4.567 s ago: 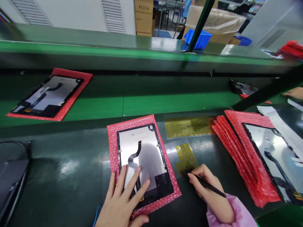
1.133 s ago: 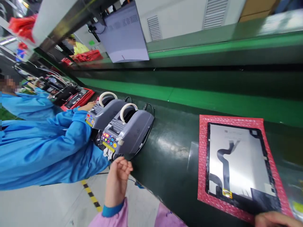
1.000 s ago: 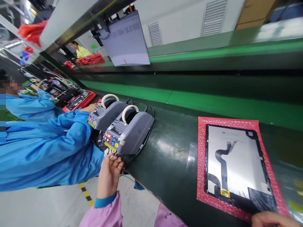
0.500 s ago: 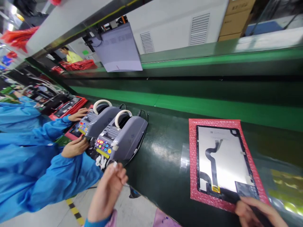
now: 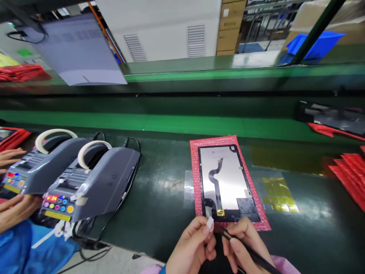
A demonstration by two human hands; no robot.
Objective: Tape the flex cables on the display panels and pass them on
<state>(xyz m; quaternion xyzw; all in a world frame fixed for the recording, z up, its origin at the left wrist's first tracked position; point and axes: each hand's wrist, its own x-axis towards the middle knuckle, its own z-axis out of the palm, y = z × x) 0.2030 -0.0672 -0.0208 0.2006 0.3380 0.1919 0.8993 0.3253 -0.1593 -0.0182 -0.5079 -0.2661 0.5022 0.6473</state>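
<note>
My left hand (image 5: 189, 245) pinches a small white piece of tape (image 5: 210, 223) between thumb and finger, just in front of a flat display panel. My right hand (image 5: 246, 243) grips black tweezers (image 5: 258, 257), whose tips point toward the tape; whether they touch it I cannot tell. The panel (image 5: 230, 179) lies with its silvery back up on a pink bubble-wrap sheet (image 5: 196, 190). A dark ribbon cable (image 5: 217, 190) runs down the panel to a yellow patch (image 5: 220, 212) near its lower edge. My hands cover part of the sheet's near edge.
Two grey tape dispensers (image 5: 99, 182) with cream tape rolls stand at left. A co-worker's hand (image 5: 19, 211) is beside them. Yellow film strips (image 5: 279, 194) lie right of the panel, with red bags (image 5: 350, 175) farther right. A monitor (image 5: 76, 49) hangs above the bench.
The view has swung right. My left hand has come from the tape dispenser to the panel's near edge with the white tape. My right hand, still holding the tweezers, is now close beside it.
</note>
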